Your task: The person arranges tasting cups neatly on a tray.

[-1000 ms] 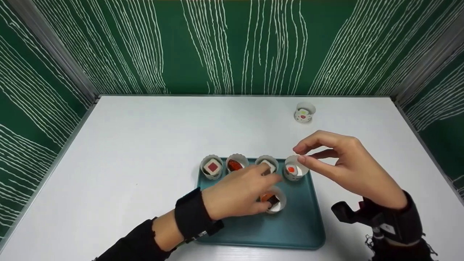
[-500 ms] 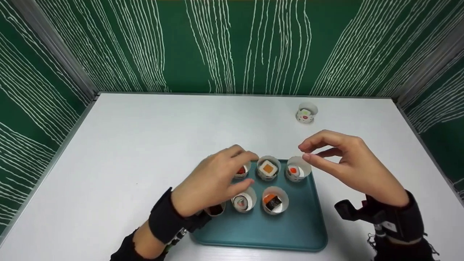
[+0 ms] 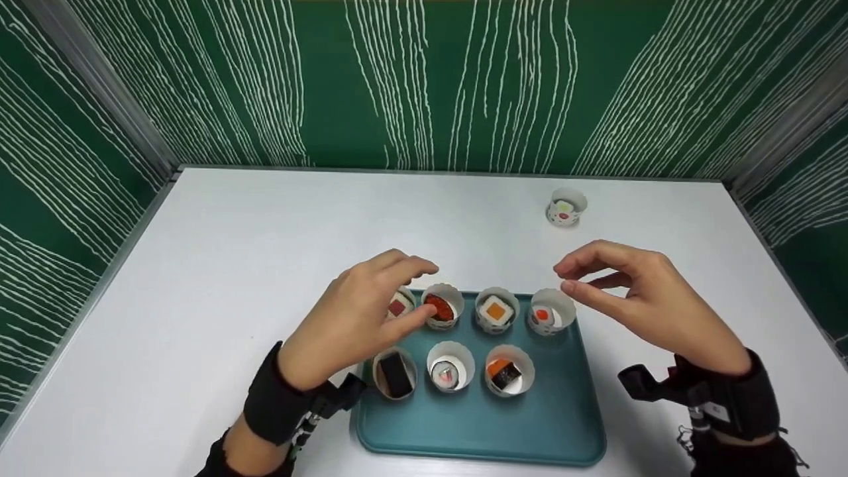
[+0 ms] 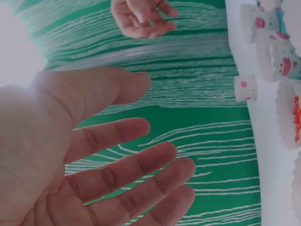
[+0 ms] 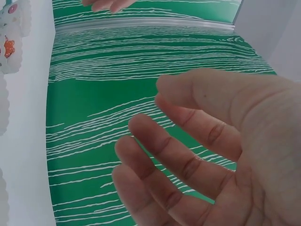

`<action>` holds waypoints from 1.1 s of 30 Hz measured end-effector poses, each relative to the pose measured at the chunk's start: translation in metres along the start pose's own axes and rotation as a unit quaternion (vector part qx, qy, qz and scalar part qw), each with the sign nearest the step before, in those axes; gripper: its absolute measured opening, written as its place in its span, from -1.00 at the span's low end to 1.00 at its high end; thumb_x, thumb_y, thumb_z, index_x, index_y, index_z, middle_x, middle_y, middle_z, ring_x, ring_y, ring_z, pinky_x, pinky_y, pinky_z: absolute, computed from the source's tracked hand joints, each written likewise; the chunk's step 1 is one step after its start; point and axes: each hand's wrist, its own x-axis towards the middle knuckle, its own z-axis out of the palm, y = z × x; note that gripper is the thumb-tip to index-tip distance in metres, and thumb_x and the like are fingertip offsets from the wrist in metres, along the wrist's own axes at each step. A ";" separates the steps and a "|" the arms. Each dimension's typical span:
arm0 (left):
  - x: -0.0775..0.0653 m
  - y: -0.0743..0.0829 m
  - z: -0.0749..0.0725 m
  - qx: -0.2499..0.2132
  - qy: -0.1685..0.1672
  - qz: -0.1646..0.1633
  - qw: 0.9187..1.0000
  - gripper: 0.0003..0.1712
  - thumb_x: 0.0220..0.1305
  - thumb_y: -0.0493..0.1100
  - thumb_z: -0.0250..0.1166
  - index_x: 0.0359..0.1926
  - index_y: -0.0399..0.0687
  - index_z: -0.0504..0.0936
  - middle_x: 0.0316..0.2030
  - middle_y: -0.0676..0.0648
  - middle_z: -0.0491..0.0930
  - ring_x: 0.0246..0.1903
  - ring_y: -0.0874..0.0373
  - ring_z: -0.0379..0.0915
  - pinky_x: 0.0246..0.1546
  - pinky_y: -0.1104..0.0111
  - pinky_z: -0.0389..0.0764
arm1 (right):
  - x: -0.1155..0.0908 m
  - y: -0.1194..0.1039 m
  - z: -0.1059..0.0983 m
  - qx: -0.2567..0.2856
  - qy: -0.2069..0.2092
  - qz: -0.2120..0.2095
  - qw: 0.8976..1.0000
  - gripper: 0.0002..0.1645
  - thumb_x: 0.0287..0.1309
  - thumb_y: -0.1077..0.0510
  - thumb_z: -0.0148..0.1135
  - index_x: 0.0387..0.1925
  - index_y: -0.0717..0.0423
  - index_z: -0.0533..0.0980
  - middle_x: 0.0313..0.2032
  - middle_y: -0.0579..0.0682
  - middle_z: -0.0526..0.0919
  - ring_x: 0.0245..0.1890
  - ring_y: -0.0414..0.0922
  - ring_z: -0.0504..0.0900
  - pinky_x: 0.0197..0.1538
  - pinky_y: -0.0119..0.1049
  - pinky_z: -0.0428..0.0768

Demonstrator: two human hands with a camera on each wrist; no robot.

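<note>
Both hands are raised over a teal tray that holds several paper cups with sushi pieces in them. My left hand hovers at the tray's left side, its fingers spread and holding nothing. It partly covers the cup with a red-centred white piece. Near its thumb is the cup of red roe sushi; a dark-wrapped piece sits in the cup below. My right hand hangs above the back right corner, relaxed and holding nothing, beside the cup with an orange-dotted piece.
Other cups on the tray hold an orange-centred square, a round roll and an orange-and-black piece. One more paper cup stands behind the tray on the white table. Green walls with white lines enclose the table.
My left hand has withdrawn leftward from over the tray's middle, uncovering the cups with the roll, the orange-centred square and the dark-wrapped piece. My right hand has stayed nearly still.
</note>
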 end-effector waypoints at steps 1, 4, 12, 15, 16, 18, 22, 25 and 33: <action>-0.001 -0.001 -0.001 0.001 0.003 -0.001 1.000 -0.54 0.41 -0.06 0.48 0.26 -0.04 0.68 0.02 -0.05 0.74 -0.18 0.12 0.67 -0.08 0.22 0.73 | 0.001 0.001 0.000 -0.001 -0.001 0.003 1.000 -0.81 0.40 0.18 0.43 -0.02 -0.13 0.74 -0.08 -0.19 0.79 -0.05 -0.37 0.74 0.02 -0.60 0.65; -0.002 -0.002 -0.004 0.003 0.010 -0.003 1.000 -0.54 0.40 -0.05 0.49 0.25 -0.05 0.69 0.02 -0.05 0.75 -0.12 0.10 0.68 -0.04 0.19 0.74 | 0.002 0.004 -0.002 -0.004 -0.006 0.018 1.000 -0.81 0.42 0.12 0.42 0.01 -0.15 0.72 -0.06 -0.18 0.79 -0.05 -0.37 0.74 0.02 -0.60 0.63; -0.003 -0.002 -0.006 0.000 0.002 -0.016 1.000 -0.53 0.40 -0.03 0.49 0.26 -0.03 0.69 0.03 -0.05 0.75 -0.14 0.11 0.67 -0.08 0.21 0.74 | 0.013 0.020 -0.010 -0.019 -0.002 0.034 0.999 -0.77 0.45 0.04 0.40 0.08 -0.13 0.68 0.01 -0.15 0.76 -0.04 -0.42 0.72 -0.01 -0.61 0.63; -0.004 -0.002 -0.008 0.002 0.004 -0.012 1.000 -0.54 0.40 -0.03 0.49 0.25 -0.03 0.70 0.01 -0.04 0.75 -0.16 0.11 0.66 -0.10 0.22 0.73 | 0.020 0.028 -0.013 -0.026 0.001 0.027 0.999 -0.72 0.46 0.04 0.39 0.14 -0.14 0.65 0.11 -0.12 0.72 0.00 -0.48 0.68 -0.01 -0.63 0.62; -0.004 -0.002 -0.008 0.004 0.004 -0.010 1.000 -0.54 0.40 -0.03 0.49 0.24 -0.03 0.70 0.00 -0.04 0.75 -0.17 0.12 0.66 -0.11 0.21 0.73 | 0.022 0.030 -0.014 -0.027 0.002 0.025 0.999 -0.70 0.47 0.04 0.38 0.17 -0.14 0.64 0.15 -0.11 0.70 0.02 -0.50 0.67 -0.01 -0.64 0.62; -0.004 -0.002 -0.009 0.006 0.006 -0.006 1.000 -0.55 0.40 -0.03 0.49 0.24 -0.03 0.70 0.00 -0.04 0.75 -0.17 0.12 0.66 -0.12 0.21 0.72 | 0.028 0.035 -0.017 -0.032 0.002 0.026 0.999 -0.65 0.48 0.02 0.37 0.22 -0.15 0.61 0.22 -0.08 0.66 0.04 -0.54 0.63 0.00 -0.66 0.60; -0.005 -0.002 -0.011 0.006 0.005 -0.003 1.000 -0.56 0.41 -0.03 0.48 0.23 -0.03 0.70 -0.01 -0.03 0.76 -0.17 0.12 0.67 -0.12 0.20 0.72 | 0.041 0.045 -0.021 -0.044 0.003 0.044 0.998 -0.58 0.47 0.00 0.38 0.28 -0.11 0.58 0.29 -0.01 0.61 0.12 -0.37 0.66 -0.01 -0.68 0.56; -0.004 -0.002 -0.012 0.004 0.003 -0.005 1.000 -0.56 0.41 -0.03 0.47 0.24 -0.02 0.70 -0.01 -0.03 0.76 -0.16 0.11 0.67 -0.11 0.20 0.72 | 0.053 0.055 -0.024 -0.050 0.000 0.061 0.997 -0.52 0.46 0.00 0.39 0.31 -0.04 0.57 0.33 0.10 0.56 0.22 0.02 0.69 -0.03 -0.70 0.50; -0.006 -0.003 -0.013 0.001 0.005 -0.001 1.000 -0.58 0.42 -0.04 0.47 0.22 -0.03 0.70 -0.03 -0.03 0.76 -0.16 0.12 0.67 -0.11 0.22 0.71 | 0.080 0.080 -0.030 -0.078 -0.021 0.099 0.992 -0.43 0.47 0.00 0.37 0.39 0.08 0.50 0.36 0.30 0.43 0.33 0.36 0.53 0.18 -0.09 0.61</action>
